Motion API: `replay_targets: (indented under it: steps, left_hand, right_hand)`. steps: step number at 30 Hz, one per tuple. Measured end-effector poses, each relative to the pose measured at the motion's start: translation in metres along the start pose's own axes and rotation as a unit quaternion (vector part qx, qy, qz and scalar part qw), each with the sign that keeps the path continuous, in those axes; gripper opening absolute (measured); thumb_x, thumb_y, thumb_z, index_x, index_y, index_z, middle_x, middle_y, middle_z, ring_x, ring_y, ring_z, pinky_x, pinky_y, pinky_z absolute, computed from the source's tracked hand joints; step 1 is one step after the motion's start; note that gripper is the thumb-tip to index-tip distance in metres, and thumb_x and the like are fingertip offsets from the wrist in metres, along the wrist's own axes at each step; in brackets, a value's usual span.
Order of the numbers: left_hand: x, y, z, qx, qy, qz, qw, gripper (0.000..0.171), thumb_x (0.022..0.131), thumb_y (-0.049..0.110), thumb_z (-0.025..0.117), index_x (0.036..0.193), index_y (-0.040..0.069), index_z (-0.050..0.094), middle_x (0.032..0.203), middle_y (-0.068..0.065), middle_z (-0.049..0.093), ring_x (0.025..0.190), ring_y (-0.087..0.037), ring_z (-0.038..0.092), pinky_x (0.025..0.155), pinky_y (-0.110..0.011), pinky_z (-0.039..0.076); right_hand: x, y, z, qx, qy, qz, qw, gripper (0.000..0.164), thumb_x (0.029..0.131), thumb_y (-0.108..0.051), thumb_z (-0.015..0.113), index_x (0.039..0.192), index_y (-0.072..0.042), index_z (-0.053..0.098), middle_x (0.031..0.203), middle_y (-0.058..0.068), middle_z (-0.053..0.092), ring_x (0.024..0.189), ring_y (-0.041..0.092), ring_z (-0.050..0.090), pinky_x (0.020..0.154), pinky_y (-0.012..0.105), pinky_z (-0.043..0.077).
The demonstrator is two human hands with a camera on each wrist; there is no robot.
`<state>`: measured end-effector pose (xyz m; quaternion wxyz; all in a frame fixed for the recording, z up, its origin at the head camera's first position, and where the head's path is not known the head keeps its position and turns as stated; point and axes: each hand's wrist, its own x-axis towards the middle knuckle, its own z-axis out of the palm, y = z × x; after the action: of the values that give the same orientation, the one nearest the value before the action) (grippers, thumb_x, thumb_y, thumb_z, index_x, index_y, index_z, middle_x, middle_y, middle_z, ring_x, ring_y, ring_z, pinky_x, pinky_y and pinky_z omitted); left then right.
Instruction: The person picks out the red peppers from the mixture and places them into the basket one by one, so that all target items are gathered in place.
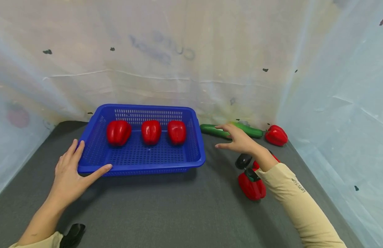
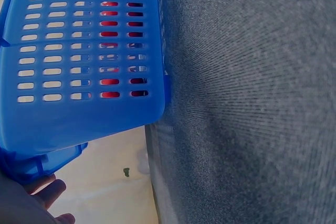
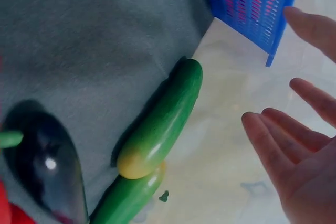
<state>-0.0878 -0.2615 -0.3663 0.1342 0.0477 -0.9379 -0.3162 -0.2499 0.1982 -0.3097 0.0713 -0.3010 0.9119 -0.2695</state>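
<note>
My left hand [image 1: 68, 172] rests at the near left corner of a blue plastic basket [image 1: 160, 167], thumb along the front rim and fingers spread by the left side. Three red bell peppers stand in a row inside: a left one [image 1: 119, 133], a middle one [image 1: 151, 132] and a right one [image 1: 177, 132]. Fingers apart and holding nothing, my right hand [image 1: 239, 139] hovers right of the basket. In the head view it overlaps two green cucumbers, a left one [image 1: 210, 129] and a right one [image 1: 251, 132]. The right wrist view shows their ends meeting, near a dark eggplant [image 3: 47, 161].
A red bell pepper [image 1: 276, 135] lies at the back right. Another bell pepper [image 1: 251, 187] sits beside the right forearm, with more red partly hidden behind the sleeve. Pale plastic sheeting [image 1: 210, 69] closes off the back and sides of the dark grey table [image 1: 166, 213].
</note>
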Motion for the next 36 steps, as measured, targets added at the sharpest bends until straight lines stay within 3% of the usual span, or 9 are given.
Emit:
replay_targets:
  steps: [6, 13, 19, 26, 36]
  left_hand:
    - [-0.001, 0.000, -0.002, -0.002, 0.002, 0.002, 1.0000, 0.105, 0.081, 0.048, 0.070, 0.154, 0.007, 0.005, 0.160, -0.020, -0.004, 0.142, -0.053, -0.004, 0.106, -0.073, -0.007]
    - [-0.002, 0.000, -0.002, 0.000, 0.006, -0.003, 1.0000, 0.106, 0.081, 0.048, 0.070, 0.154, 0.007, 0.005, 0.160, -0.021, -0.004, 0.140, -0.056, -0.002, 0.105, -0.074, -0.006]
    - [-0.002, 0.000, -0.002, 0.003, 0.008, -0.002, 1.0000, 0.106, 0.081, 0.048, 0.070, 0.154, 0.007, 0.006, 0.160, -0.021, -0.004, 0.141, -0.055, -0.003, 0.106, -0.074, -0.006]
    - [-0.003, -0.002, -0.001, 0.005, 0.002, -0.002, 1.0000, 0.106, 0.081, 0.048, 0.069, 0.154, 0.006, 0.006, 0.160, -0.022, -0.004, 0.140, -0.056, -0.003, 0.106, -0.073, -0.006]
    - [-0.001, 0.001, 0.000, 0.007, 0.001, -0.002, 1.0000, 0.106, 0.081, 0.050, 0.069, 0.155, 0.008, 0.004, 0.160, -0.020, -0.005, 0.140, -0.056, -0.002, 0.105, -0.074, -0.006]
  right_hand:
    - [-0.010, 0.002, -0.002, -0.002, 0.003, -0.026, 1.000, 0.065, 0.084, -0.023, 0.074, 0.140, -0.007, 0.046, 0.139, 0.018, 0.047, 0.125, 0.035, 0.049, 0.099, 0.052, 0.045]
    - [-0.027, 0.009, -0.001, -0.013, 0.012, -0.031, 0.999, 0.060, 0.087, -0.028, 0.071, 0.140, -0.010, 0.047, 0.141, 0.012, 0.047, 0.125, 0.028, 0.049, 0.100, 0.049, 0.045]
    - [-0.043, 0.014, 0.002, -0.040, 0.028, -0.031, 0.998, 0.057, 0.087, -0.030, 0.071, 0.137, -0.012, 0.050, 0.137, 0.011, 0.051, 0.114, 0.030, 0.058, 0.096, 0.049, 0.047]
    - [-0.062, 0.024, 0.007, -0.046, 0.028, -0.039, 0.998, 0.059, 0.085, -0.031, 0.072, 0.137, -0.013, 0.052, 0.140, 0.010, 0.048, 0.127, 0.028, 0.048, 0.101, 0.054, 0.042]
    - [-0.096, 0.036, 0.010, -0.052, 0.014, -0.023, 0.998, 0.064, 0.080, -0.042, 0.075, 0.137, -0.023, 0.052, 0.142, 0.006, 0.047, 0.126, 0.026, 0.049, 0.093, 0.051, 0.048]
